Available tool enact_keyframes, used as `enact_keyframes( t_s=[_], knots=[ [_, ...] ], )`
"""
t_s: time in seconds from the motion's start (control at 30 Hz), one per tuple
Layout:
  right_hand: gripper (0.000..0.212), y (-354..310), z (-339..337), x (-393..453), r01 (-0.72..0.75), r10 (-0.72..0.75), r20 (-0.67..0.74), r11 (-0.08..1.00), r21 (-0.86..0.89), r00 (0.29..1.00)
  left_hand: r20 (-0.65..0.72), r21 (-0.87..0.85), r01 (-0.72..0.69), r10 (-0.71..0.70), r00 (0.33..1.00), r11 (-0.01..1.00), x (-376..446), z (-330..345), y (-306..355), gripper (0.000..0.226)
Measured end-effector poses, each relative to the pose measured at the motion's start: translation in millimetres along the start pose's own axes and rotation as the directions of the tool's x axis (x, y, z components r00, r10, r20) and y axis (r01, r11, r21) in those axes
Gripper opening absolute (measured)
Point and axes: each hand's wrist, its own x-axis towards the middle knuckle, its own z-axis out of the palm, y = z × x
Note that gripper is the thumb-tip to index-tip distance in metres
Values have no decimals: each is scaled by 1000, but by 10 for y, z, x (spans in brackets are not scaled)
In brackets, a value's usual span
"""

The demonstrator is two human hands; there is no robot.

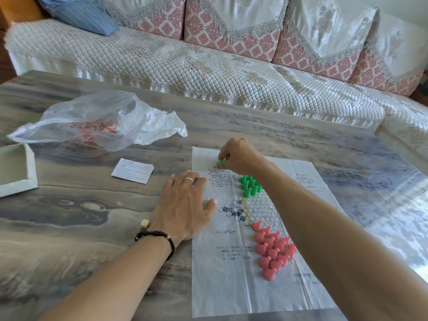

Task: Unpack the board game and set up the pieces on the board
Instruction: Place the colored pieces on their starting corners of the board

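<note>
**Pinning the sheet while I place a green piece**

Holding the thin paper board (231, 274) flat is my left hand's (183, 205) job: it lies open, fingers straight, palm down on the sheet's 9 o'clock edge, because the paper is light and creased and would likely slide on the smooth worktop (92, 216). My right hand (240, 156) reaches across to the board's 12 o'clock end, fingertips pinching one green piece (221, 161) just above the printed text. The other green pieces (250, 186) stand bunched at the 12 o'clock tip of the circle grid, and the pink pieces (273, 249) fill the 6 o'clock tip, so two colours look nearly set. Off at 10 o'clock lie the emptied plastic bag (97, 121), a folded leaflet (132, 170) and the box tray (18, 170), pushed clear of the play area.
</note>
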Motion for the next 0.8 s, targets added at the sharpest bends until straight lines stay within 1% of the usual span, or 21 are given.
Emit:
enact_keyframes(
  t_s=[0.1, 0.17, 0.23, 0.3, 0.4, 0.47, 0.53, 0.63, 0.8],
  knots=[
    [18, -21, -8, 6, 31, -31, 15, 999, 16, 999, -1, -4, 3, -3, 1000, 1000, -7, -8, 1, 48],
    [15, -19, -60, -1, 54, -54, -3, 996, 66, 999, -1, 1, 4, -4, 1000, 1000, -9, -15, 7, 48],
    [10, 12, -154, -15, 35, -28, -46, 988, 153, 999, 4, 0, 3, -3, 1000, 1000, -11, -18, 7, 48],
    [12, 74, -255, -36, 0, 15, -68, 976, 217, 998, 9, -3, 1, -1, 1000, 1000, -12, -15, 6, 48],
    [20, 222, -334, -58, -41, 55, -73, 981, 187, 996, 13, -3, 4, -4, 1000, 1000, -8, -6, 3, 48],
    [22, 316, -353, -78, -92, 102, -46, 979, 181, 994, 8, 5, 6, -6, 1000, 1000, -4, -2, -1, 49],
    [17, 382, -384, -115, -140, 144, -6, 972, 188, 990, 5, 11, 5, -5, 1000, 1000, -1, -6, 3, 52],
    [4, 428, -405, -170, -172, 167, 41, 966, 195, 985, 6, 12, 2, -2, 1000, 1000, 1, -13, 7, 51],
    [7, 448, -315, -150, -222, 210, 103, 965, 136, 972, 6, 13, 1, -1, 1000, 1000, -8, -23, 10, 51]
  ],
)
